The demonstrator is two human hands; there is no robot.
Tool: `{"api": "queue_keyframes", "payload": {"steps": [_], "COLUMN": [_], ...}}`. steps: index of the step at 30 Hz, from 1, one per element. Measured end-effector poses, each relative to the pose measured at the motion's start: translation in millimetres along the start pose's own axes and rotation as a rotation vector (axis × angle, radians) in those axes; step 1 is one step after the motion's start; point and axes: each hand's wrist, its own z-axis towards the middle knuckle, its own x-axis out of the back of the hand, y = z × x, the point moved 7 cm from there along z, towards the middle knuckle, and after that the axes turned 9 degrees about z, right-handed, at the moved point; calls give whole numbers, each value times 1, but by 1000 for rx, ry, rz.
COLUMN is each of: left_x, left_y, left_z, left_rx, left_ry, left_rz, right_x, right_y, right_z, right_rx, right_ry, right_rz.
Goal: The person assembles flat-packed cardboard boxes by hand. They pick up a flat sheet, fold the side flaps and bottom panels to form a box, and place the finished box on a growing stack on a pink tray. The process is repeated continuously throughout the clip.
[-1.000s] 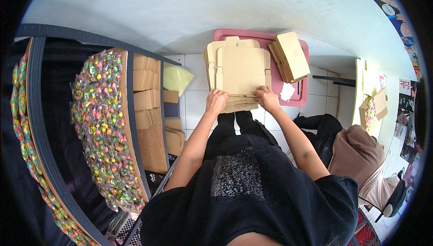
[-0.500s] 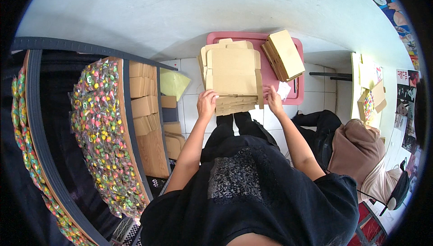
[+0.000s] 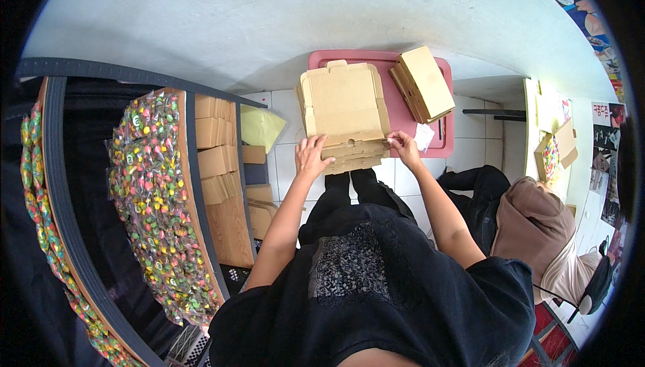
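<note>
A brown cardboard box blank lies on top of a stack of flat cardboard blanks in front of me. Its near edge is bent up into a low front wall, and its far panel lies spread out. My left hand grips the near left corner, with fingers on top and the thumb toward the front. At the near right corner, my right hand pinches the cardboard edge between thumb and fingers. The stack rests over the left part of a pink tray-like table.
Folded cardboard boxes are stacked on the pink table's right side, near a small white paper. Shelves with bagged colourful candies and cardboard boxes stand at left. A person in a brown top sits at right.
The top blank's near edge has been folded up into a front wall. My right hand has moved slightly left onto its corner, and my left hand has shifted a little right.
</note>
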Motion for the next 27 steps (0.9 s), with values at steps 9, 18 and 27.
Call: {"api": "queue_keyframes", "payload": {"steps": [9,18,27], "left_x": [-22,-22,-30], "left_y": [-1,3,-11], "left_z": [-3,-11,2], "left_rx": [16,-100,350], "left_ry": [43,159,76], "left_rz": [-257,-378,-493], "right_x": [6,-15,-30], "right_y": [26,-24,-45], "right_z": [-4,3,-8], "right_rx": [-229,71,144], "right_ry": [131,-33,-186], "right_rz": [378,-487,-515]}}
